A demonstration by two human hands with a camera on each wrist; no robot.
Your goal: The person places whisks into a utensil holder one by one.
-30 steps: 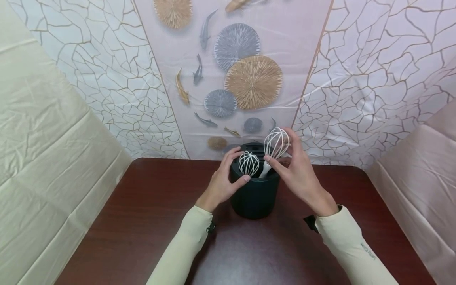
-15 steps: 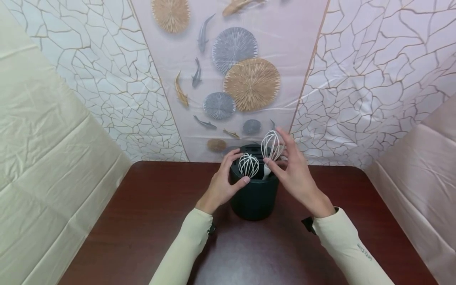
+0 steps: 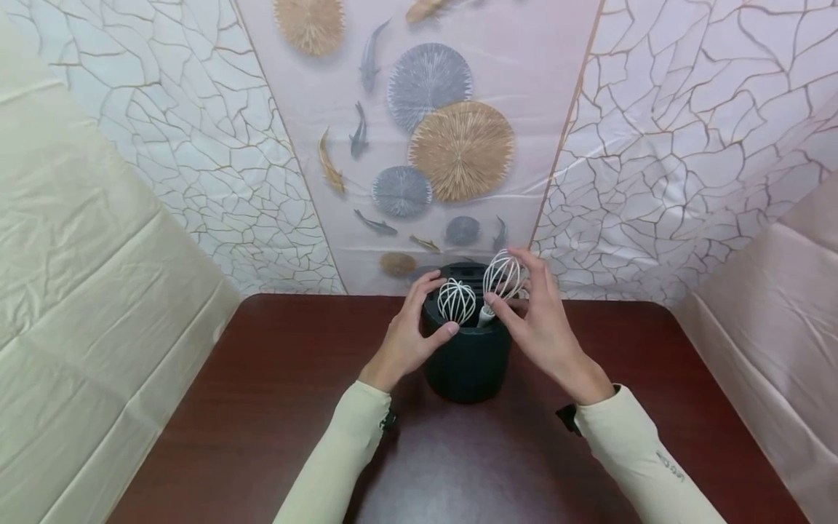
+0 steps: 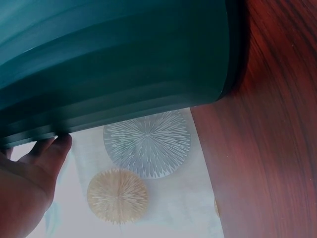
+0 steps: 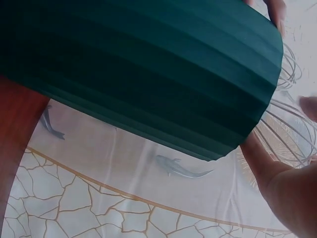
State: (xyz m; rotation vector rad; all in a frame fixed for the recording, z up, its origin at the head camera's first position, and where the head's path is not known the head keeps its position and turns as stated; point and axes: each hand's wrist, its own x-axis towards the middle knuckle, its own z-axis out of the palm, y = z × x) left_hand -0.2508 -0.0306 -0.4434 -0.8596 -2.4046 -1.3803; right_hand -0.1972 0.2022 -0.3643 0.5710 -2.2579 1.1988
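Note:
A dark green, ribbed utensil holder with a slotted black top stands upright on the table. My left hand holds it by the rim, thumb in front and fingers at the far left side. Inside that hand's span, a small whisk rises from the holder, wires up. A larger whisk leans to the right, pinched at its wires by the thumb and fingers of my right hand; most of its white handle is hidden inside the holder. In the right wrist view, the larger whisk's wires show beyond the rim.
The reddish-brown wooden table extends around the holder. Close behind its back edge hangs a patterned cloth with fish and round motifs. Plain pale cloth encloses the left side, and similar cloth the right.
The larger whisk has moved down with my right hand, its handle now deeper in the holder. My left hand and the small whisk have stayed in place.

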